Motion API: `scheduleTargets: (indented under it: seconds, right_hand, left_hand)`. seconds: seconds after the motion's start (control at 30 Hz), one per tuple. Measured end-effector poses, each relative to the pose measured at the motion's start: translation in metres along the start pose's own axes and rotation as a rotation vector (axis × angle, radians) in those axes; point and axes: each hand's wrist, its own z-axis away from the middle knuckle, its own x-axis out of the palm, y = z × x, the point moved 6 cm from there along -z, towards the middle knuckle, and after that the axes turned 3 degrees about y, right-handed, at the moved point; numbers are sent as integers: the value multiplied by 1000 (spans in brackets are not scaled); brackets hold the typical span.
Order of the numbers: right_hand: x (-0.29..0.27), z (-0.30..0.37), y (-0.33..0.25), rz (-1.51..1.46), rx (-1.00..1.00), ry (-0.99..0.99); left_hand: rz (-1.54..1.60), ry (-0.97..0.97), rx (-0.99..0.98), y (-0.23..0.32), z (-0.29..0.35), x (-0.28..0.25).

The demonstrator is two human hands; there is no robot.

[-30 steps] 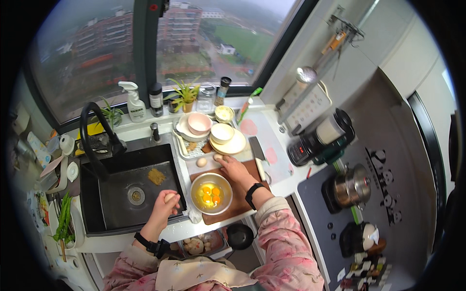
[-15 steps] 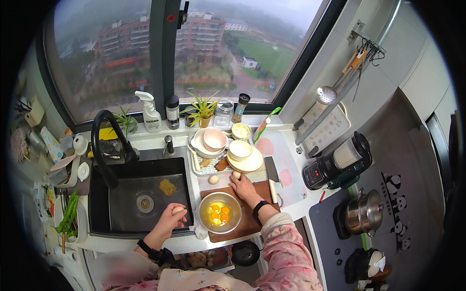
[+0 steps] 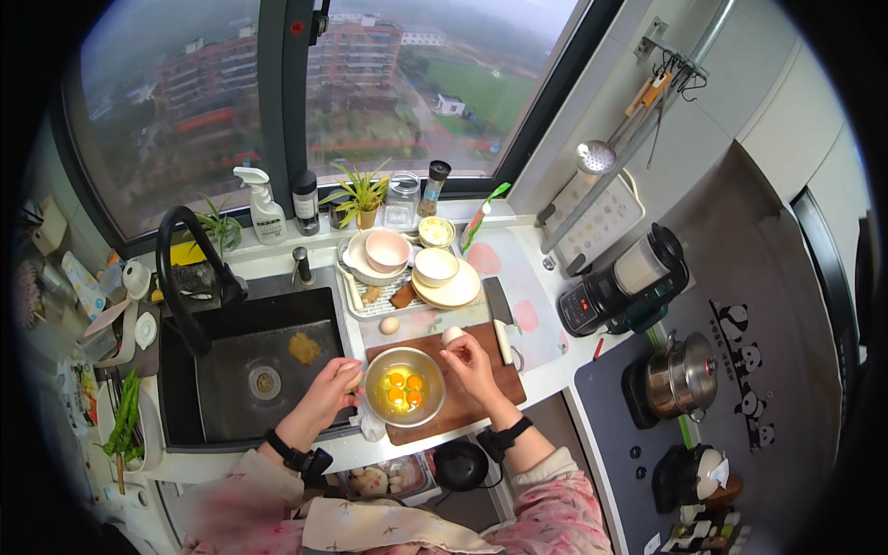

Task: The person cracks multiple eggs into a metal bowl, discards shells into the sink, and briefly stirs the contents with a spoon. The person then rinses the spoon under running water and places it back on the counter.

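Observation:
A metal bowl with several raw yolks and egg white in it stands partly on the brown cutting board. At the bowl's left, over the sink's edge, my left hand is closed around an egg, mostly covered by the fingers. My right hand pinches another egg above the board, up and right of the bowl. One more brown egg lies on the counter beyond the bowl. A knife lies along the board's right side.
Left is a black sink with a black faucet. Behind the board stands a dish rack with bowls and plates. To the right are a blender and a steel pot. An open drawer sits below the counter.
My right hand has picked up an egg from near the plates and drawn it back toward me. My left hand, still holding its egg, is closer to the bowl. The view has shifted slightly.

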Motion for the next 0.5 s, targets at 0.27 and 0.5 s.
scheduleTargets:
  seconds: [0.27, 0.5]
  right_hand:
    - [68, 52, -113, 322, -364, -99]
    - [109, 62, -152, 438, -490, -233]
  left_hand:
    - [143, -284, -20, -6, -2, 41]
    - [193, -224, -20, -10, 6, 4]
